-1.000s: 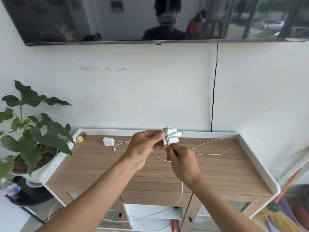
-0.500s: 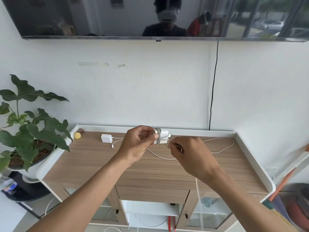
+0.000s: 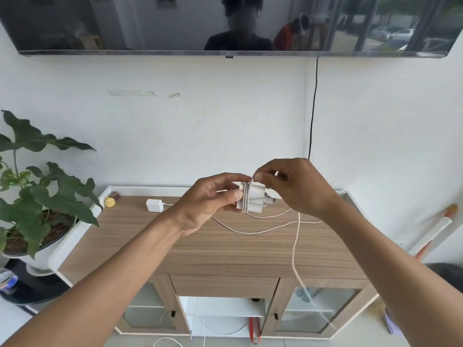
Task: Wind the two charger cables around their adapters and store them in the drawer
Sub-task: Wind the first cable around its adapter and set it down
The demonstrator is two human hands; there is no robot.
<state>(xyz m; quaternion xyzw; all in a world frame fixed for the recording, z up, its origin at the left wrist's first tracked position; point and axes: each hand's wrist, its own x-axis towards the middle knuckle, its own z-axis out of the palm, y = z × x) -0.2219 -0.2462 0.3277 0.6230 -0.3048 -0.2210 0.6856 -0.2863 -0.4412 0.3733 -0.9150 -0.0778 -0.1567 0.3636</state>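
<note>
Above wood-grain worktop [image 3: 225, 251] and its closed wooden drawer [image 3: 224, 286], left hand [image 3: 208, 204] clasps white cable-wound adapter [image 3: 253, 197], right hand [image 3: 298, 189] pinches thin white cable [image 3: 297, 246].

Left end of adapter [image 3: 253, 197] hidden inside left grip [image 3: 208, 204]. cable [image 3: 296, 246] lost under right grip [image 3: 295, 186]; its hanging stretch below the surface [image 3: 200, 251] blurred. plant [image 3: 50, 196] cut by left edge. Small yellow object [image 3: 109, 202], far left: unidentifiable.

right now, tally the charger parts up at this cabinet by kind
adapters: 2 (held adapter, second adapter)
cables: 2 (long cable, second cable)
total: 4
</note>
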